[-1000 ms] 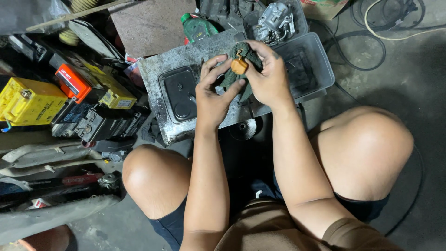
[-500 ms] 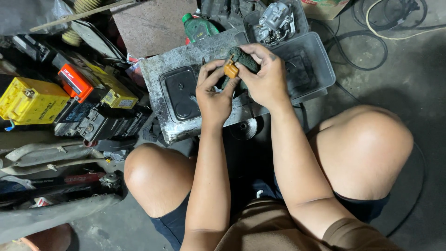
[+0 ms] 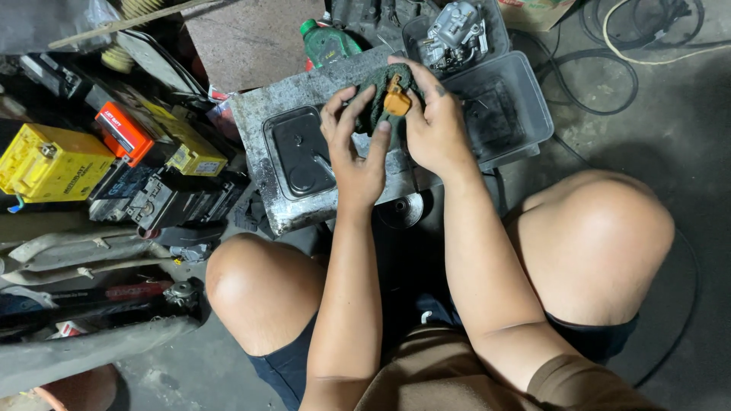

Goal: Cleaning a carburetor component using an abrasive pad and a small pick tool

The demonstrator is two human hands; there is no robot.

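Observation:
My left hand [image 3: 354, 144] and my right hand [image 3: 434, 125] meet over a dirty metal tray [image 3: 263, 125]. Between them they hold a small orange part [image 3: 395, 100] wrapped in a dark green rag [image 3: 378, 90]. My right hand cups the rag and part from the right. The fingers of my left hand press on the rag from the left, with the thumb near the orange part. A black rectangular lid [image 3: 297, 152] lies in the tray just left of my left hand.
A clear plastic tub [image 3: 525, 106] sits right of the tray, with a metal carburettor [image 3: 455, 30] in a tub behind it. A green bottle [image 3: 326, 42] stands at the back. A yellow battery [image 3: 49, 164] and other boxes crowd the left. My bare knees [image 3: 259, 281] flank a round metal disc [image 3: 402, 209].
The orange part and rag have turned in my hands and the rag now covers more of the part. My left fingers have shifted up over the rag.

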